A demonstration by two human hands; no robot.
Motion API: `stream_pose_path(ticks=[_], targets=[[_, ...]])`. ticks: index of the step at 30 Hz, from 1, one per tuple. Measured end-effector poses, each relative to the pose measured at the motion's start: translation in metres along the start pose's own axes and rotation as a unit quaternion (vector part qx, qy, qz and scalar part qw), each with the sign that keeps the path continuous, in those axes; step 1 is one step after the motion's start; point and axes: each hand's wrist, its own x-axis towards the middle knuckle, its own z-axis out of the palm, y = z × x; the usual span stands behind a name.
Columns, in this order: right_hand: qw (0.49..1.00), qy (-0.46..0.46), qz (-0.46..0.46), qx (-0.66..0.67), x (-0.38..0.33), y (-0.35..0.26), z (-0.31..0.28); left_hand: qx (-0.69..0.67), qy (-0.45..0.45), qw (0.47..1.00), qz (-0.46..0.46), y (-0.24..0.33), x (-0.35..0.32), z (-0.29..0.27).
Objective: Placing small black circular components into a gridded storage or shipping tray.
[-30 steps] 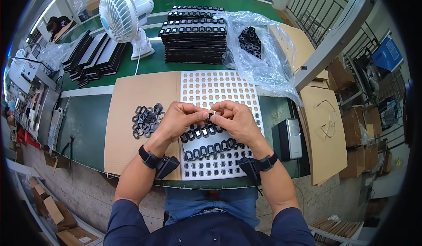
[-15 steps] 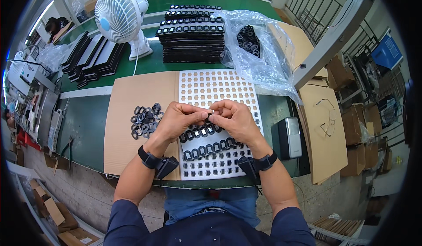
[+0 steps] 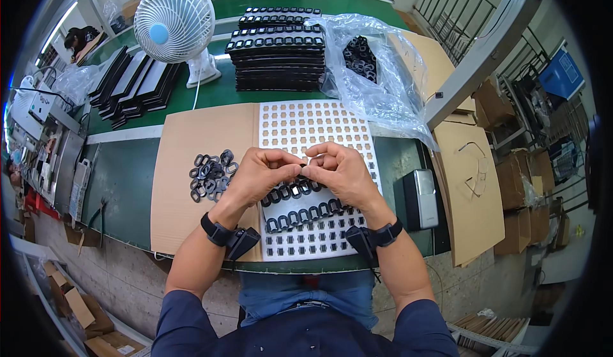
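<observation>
My left hand (image 3: 273, 170) and my right hand (image 3: 345, 173) meet fingertip to fingertip above the middle of a white perforated sheet (image 3: 306, 124). Both are closed in a pinch on a small black part (image 3: 302, 170), mostly covered by the fingers. Below them a pale tray (image 3: 297, 206) carries two rows of black oval rings (image 3: 300, 218) with light centres; my hands partly hide the upper row. The sheet's lower cut-outs hold small dark pieces (image 3: 313, 237), while its upper ones show brown. Loose black rings (image 3: 211, 179) lie piled left of my left hand.
A white fan (image 3: 175, 25) stands at the back left beside stacked black trays (image 3: 121, 89). Further trays with rings (image 3: 280, 63) rise behind the sheet, next to a clear plastic bag (image 3: 389, 69) of black parts. A black-and-silver box (image 3: 421, 200) and glasses (image 3: 476, 175) lie at right.
The fan head has swung round to face more toward me. A small bright piece at my fingertips no longer shows. My hands stay nearly in place, still pinching.
</observation>
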Motion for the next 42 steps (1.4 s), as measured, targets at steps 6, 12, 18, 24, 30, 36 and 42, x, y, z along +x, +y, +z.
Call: stream_pose_path(ticks=[6,12,18,24,30,36,42], targets=[[0.998,0.001,0.029,-0.059,0.0,-0.002,-0.001,0.008,0.048,0.998,0.04,-0.003,-0.001,0.008],[0.995,-0.002,0.06,-0.08,-0.003,-0.007,-0.015,0.02,0.027,0.998,0.049,-0.006,0.001,0.013],[0.975,0.011,0.141,-0.173,-0.007,-0.006,-0.055,0.115,0.059,0.989,0.073,-0.006,0.003,0.001],[0.955,0.016,0.141,-0.262,-0.005,-0.004,-0.052,0.128,0.068,0.986,0.08,-0.007,0.004,-0.002],[0.941,0.03,0.126,-0.312,-0.007,-0.01,-0.043,0.148,0.077,0.983,0.08,-0.005,0.003,-0.003],[0.933,0.037,0.129,-0.333,-0.008,-0.01,-0.04,0.141,0.086,0.983,0.082,-0.009,0.005,0.0],[0.943,0.068,0.105,-0.31,-0.007,-0.005,-0.059,0.195,0.104,0.97,0.1,0.001,0.001,-0.002]])
